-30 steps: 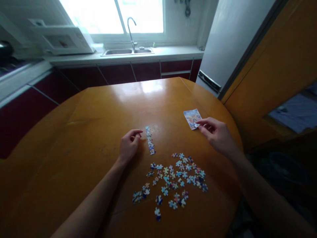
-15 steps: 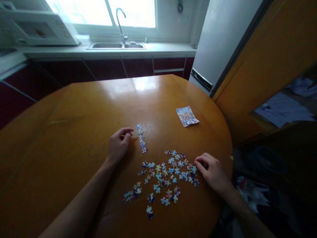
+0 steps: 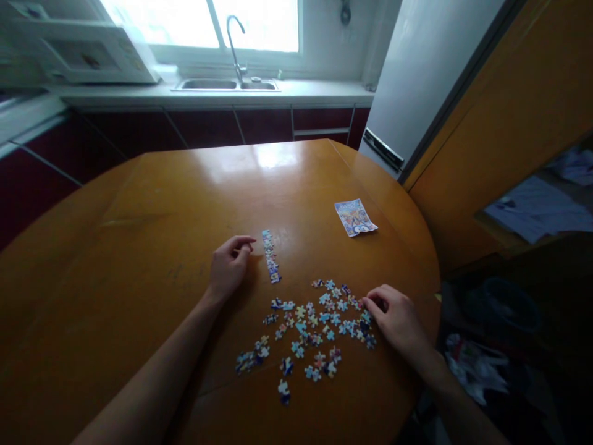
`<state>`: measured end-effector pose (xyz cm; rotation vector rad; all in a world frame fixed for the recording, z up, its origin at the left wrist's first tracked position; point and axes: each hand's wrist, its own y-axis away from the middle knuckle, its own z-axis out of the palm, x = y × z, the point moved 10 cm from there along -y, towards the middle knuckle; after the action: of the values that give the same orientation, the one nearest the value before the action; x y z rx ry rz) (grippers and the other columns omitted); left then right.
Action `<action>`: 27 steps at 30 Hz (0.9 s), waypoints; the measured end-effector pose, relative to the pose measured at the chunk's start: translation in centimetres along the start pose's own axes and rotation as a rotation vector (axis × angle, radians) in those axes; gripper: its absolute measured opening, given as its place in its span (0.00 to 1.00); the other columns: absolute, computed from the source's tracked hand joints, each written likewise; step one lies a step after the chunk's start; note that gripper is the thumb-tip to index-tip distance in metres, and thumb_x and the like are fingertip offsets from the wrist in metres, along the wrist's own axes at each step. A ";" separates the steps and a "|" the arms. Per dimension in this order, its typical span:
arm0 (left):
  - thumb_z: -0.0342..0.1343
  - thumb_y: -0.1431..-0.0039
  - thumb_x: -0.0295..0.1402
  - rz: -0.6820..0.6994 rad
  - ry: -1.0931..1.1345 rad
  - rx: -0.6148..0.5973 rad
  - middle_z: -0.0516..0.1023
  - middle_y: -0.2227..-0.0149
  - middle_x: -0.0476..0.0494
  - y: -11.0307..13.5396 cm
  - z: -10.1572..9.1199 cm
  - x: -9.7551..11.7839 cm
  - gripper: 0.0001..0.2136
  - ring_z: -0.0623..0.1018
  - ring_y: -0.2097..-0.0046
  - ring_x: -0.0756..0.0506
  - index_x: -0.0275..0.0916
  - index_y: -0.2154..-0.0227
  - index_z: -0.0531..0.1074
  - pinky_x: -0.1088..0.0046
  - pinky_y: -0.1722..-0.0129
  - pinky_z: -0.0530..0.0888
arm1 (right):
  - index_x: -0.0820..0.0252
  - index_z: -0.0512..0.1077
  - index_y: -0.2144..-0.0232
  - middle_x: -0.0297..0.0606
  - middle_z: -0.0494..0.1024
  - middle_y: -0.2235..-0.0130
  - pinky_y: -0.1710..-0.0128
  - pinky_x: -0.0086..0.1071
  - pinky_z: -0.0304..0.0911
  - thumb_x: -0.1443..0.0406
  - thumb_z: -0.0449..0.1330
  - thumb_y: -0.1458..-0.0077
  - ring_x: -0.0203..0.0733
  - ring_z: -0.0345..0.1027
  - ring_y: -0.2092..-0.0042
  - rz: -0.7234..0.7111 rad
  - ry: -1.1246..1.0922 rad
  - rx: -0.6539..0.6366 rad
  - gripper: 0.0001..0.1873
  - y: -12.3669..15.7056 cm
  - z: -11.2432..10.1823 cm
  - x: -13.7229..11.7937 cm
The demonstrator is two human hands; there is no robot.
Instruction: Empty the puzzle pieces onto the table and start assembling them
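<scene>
My left hand point(image 3: 230, 262) rests on the table, its fingers loosely curled, thumb and index tips close together, and nothing shows in them. Just right of its fingertips lies a narrow joined strip of puzzle pieces point(image 3: 270, 256). At the right edge of the loose puzzle pieces point(image 3: 301, 327), my right hand point(image 3: 393, 315) has thumb and index finger pinched at a small reddish puzzle piece point(image 3: 360, 303). Its other fingers are curled in. The loose pieces are spread between both forearms, mostly light blue, cream and dark blue, some overlapping.
A creased printed picture sheet point(image 3: 356, 217) lies farther back on the wooden table point(image 3: 185, 191). Beyond the table's far edge are a counter with a sink point(image 3: 208, 85), a microwave point(image 3: 88, 55) and a fridge point(image 3: 426, 74). Bags point(image 3: 477, 371) sit low at the right.
The whole view has shifted slightly, so most things sit a little farther right. My right fingertips are now closer to the reddish piece; my left hand stays beside the strip.
</scene>
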<state>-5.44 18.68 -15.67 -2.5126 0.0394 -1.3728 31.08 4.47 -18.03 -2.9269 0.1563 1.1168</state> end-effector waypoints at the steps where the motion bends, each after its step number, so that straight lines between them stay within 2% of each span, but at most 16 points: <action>1: 0.52 0.44 0.38 0.002 0.001 -0.001 0.76 0.71 0.47 0.0 0.0 0.0 0.12 0.73 0.71 0.47 0.38 0.65 0.78 0.74 0.73 0.67 | 0.55 0.74 0.74 0.38 0.77 0.68 0.64 0.36 0.61 0.59 0.58 0.39 0.45 0.71 0.65 -0.005 -0.002 0.003 0.13 0.0 -0.1 0.0; 6: 0.52 0.43 0.37 0.005 0.014 -0.001 0.77 0.70 0.46 0.0 0.2 -0.4 0.12 0.74 0.70 0.47 0.38 0.64 0.78 0.74 0.71 0.69 | 0.56 0.74 0.73 0.40 0.78 0.68 0.63 0.37 0.62 0.57 0.54 0.37 0.46 0.71 0.65 -0.007 -0.017 0.020 0.16 -0.2 -0.4 0.1; 13: 0.52 0.43 0.36 0.005 0.018 -0.005 0.77 0.69 0.47 -0.1 0.2 -0.9 0.12 0.74 0.70 0.48 0.38 0.63 0.78 0.74 0.69 0.69 | 0.58 0.76 0.65 0.42 0.80 0.62 0.58 0.38 0.65 0.59 0.55 0.39 0.48 0.73 0.60 -0.028 -0.062 0.047 0.12 -0.8 -0.8 -0.2; 27: 0.52 0.42 0.35 0.018 0.032 0.006 0.76 0.70 0.47 0.1 0.1 -0.3 0.12 0.74 0.69 0.48 0.37 0.63 0.78 0.75 0.69 0.68 | 0.58 0.76 0.64 0.43 0.80 0.60 0.58 0.40 0.66 0.58 0.55 0.39 0.49 0.74 0.58 -0.032 -0.046 0.041 0.13 -1.0 -0.8 -0.2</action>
<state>-5.56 18.68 -16.00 -2.4791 0.0638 -1.4039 31.57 5.45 -17.33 -2.8550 0.1306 1.1604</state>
